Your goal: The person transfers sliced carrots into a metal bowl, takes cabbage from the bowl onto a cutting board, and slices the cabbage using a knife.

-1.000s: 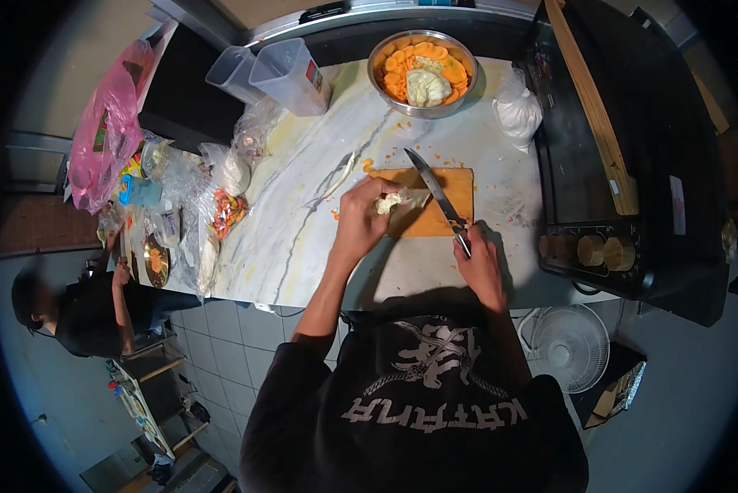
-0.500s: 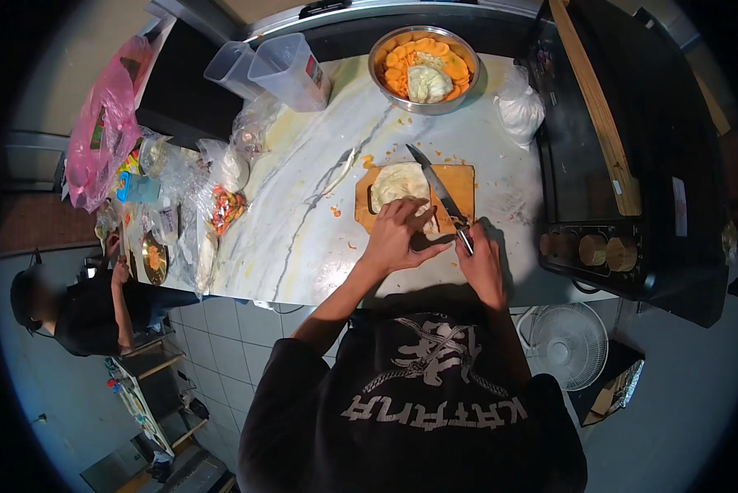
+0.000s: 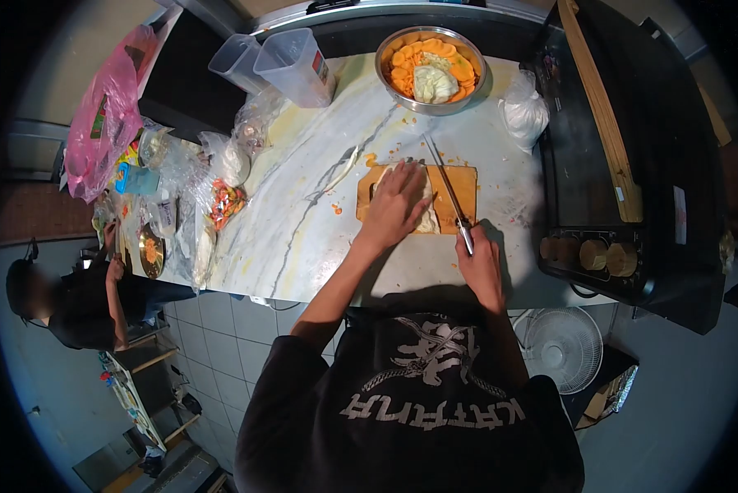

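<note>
A pale piece of cabbage [image 3: 428, 215] lies on the wooden cutting board [image 3: 465, 182], mostly covered by my left hand [image 3: 398, 201]. That hand rests flat over it with fingers stretched toward the far edge. My right hand [image 3: 481, 261] is closed around the handle of a kitchen knife [image 3: 449, 191]. Its long blade points away from me over the board, just right of the cabbage and apart from my left fingers. Orange and pale scraps are scattered around the board.
Beyond the board stands a steel bowl [image 3: 382, 76] of sliced carrot and cabbage. A white-filled bag [image 3: 523, 115] and a black oven [image 3: 591, 238] are on the right. Plastic containers [image 3: 293, 70] and bagged goods [image 3: 228, 201] sit left. Another person [image 3: 77, 300] works at far left.
My left hand has moved forward and flattened over the cabbage, covering more of it. The knife stays in my right hand, its blade turned more edge-on and slightly shifted.
</note>
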Tool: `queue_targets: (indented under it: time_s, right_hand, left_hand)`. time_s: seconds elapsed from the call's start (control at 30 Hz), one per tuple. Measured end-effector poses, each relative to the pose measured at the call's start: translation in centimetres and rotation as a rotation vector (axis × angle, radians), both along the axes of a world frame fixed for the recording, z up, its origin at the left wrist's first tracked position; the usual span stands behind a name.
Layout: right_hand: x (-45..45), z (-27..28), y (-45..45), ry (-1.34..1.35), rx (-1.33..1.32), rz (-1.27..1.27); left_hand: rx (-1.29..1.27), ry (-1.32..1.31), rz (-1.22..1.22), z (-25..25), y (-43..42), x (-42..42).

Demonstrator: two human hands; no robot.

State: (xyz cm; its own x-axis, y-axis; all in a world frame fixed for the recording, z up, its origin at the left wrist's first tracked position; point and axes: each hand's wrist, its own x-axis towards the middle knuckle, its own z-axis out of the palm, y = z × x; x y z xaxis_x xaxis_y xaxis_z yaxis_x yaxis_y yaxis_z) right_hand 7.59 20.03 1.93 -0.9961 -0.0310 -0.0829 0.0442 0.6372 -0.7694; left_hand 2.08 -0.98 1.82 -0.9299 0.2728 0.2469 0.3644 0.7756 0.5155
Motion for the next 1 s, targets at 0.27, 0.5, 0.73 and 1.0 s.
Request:
queue_targets:
  time_s: [0.27, 0.5, 0.73, 1.0]
  right_hand:
    - [0.5, 1.5, -1.1, -0.154, 0.056, 0.049]
    - [0.4, 2.5, -1.5, -0.201, 0.145, 0.1]
    - [0.6, 3.6, -2.3, -0.22, 0.134, 0.144]
    - [1.0, 3.4, -3.6, -0.187, 0.134, 0.124]
  left_hand:
    - [-0.211, -0.014, -0.012, -2.4, 1.0, 1.1]
    - [-0.181, -0.021, 0.018, -2.4, 1.3, 1.7]
    - [-0.204, -0.013, 0.04, -2.2, 1.3, 1.6]
    - [-0.214, -0.015, 0.031, -2.0, 1.0, 1.5]
